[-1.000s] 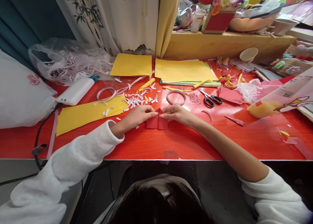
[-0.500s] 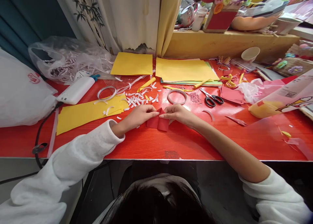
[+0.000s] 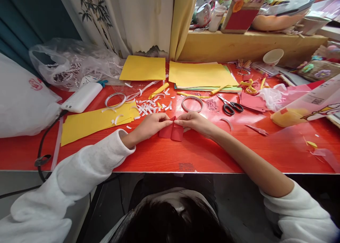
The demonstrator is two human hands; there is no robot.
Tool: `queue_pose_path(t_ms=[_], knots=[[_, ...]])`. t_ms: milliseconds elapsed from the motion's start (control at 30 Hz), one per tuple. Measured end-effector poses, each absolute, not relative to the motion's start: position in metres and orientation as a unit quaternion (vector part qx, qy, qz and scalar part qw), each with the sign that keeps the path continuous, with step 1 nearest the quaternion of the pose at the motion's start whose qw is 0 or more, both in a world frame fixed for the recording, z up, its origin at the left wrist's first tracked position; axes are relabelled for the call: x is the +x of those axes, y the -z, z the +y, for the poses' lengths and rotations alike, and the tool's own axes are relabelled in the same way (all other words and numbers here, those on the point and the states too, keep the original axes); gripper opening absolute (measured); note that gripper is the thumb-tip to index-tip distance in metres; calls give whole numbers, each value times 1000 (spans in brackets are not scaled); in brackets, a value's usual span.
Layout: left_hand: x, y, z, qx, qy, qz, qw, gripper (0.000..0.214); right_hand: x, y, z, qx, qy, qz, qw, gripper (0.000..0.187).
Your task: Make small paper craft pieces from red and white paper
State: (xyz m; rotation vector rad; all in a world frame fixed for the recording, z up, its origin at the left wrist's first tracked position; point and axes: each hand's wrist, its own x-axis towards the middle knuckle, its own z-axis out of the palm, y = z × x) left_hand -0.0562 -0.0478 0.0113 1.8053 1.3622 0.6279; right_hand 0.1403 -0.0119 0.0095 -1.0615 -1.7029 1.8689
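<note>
Between my two hands is a folded piece of red paper (image 3: 176,134), pointed at the top, with two flaps hanging below. My left hand (image 3: 154,125) pinches its upper left edge between thumb and fingers. On the other side, my right hand (image 3: 195,123) pinches the upper right edge, close to the peak. The fingers partly hide the fold. Just beyond the hands lie a roll of tape (image 3: 192,104) and a scatter of white paper scraps (image 3: 148,108). Black-handled scissors (image 3: 230,105) rest with blades apart to the right.
Yellow paper strips (image 3: 92,124) lie at left beside a second tape roll (image 3: 115,100) and a white power bank-like block (image 3: 82,97). Yellow sheets (image 3: 199,74) are stacked at the back. Small red paper squares (image 3: 252,102) and a clear plastic cup-like container (image 3: 289,117) stand right.
Both hands keep their pinch on the red paper and have hardly moved. The whole view has shifted very slightly.
</note>
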Motion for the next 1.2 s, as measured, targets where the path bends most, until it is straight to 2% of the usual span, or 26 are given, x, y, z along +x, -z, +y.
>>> queue_pose_path(t_ms=[533, 767, 933, 1200], knots=[[-55, -13, -47, 706, -240, 541, 389, 24, 138, -7, -13, -400, -624, -644, 189, 37], [-53, -17, -47, 693, -254, 540, 405, 38, 135, -9, -16, -406, -583, -681, 175, 40], [-52, -11, -46, 707, -274, 509, 408, 33, 134, -11, -17, -403, -552, -709, 172, 41], [-49, -12, -48, 721, -285, 543, 322, 31, 138, -12, -16, -352, -650, -653, 161, 35]])
